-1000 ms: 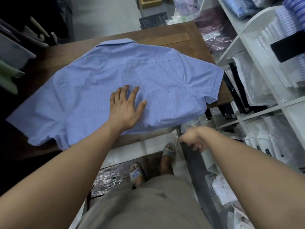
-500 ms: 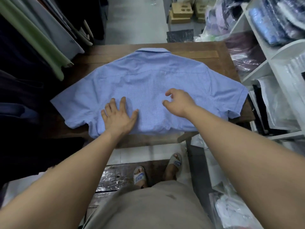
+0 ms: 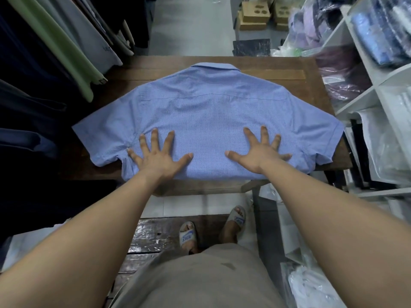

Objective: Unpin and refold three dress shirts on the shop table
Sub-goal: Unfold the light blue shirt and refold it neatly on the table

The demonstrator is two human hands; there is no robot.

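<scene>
Shirt: one light-blue, finely checked, short-sleeved dress shirt (image 3: 209, 107) is laid flat across the wooden table (image 3: 311, 70), filling most of its top; a yoke seam is seen running across the shoulders.
Collar: the collar (image 3: 212, 65) is pointed away from the person, towards the table's far side, while the hem is lined up just inside the near edge.
Sleeves: both are spread outward; the sleeve on the person's left (image 3: 104, 138) is rested on the wood, and the sleeve on the right (image 3: 318, 138) is stretched to the table's right edge.
Left hand: the left hand (image 3: 159, 155) is pressed palm down on the lower left part of the shirt, fingers straight and fanned wide; nothing is gripped.
Right hand: the right hand (image 3: 259, 155) is pressed palm down on the lower right part, fingers likewise straight and splayed.
Spacing: the hands are set well apart, thumbs turned towards each other, with smooth cloth between them.
Left side: hanging garments (image 3: 55, 41) in green, grey and dark tones are ranged beside the table.
Right side: white shelving (image 3: 355, 102) is packed with shirts sealed in clear bags (image 3: 384, 143).
Far floor: cardboard boxes (image 3: 253, 16) are stacked beyond the table.
Below: pale sandals (image 3: 188, 235) are worn on the person's feet, which are planted on the floor just before the table.
</scene>
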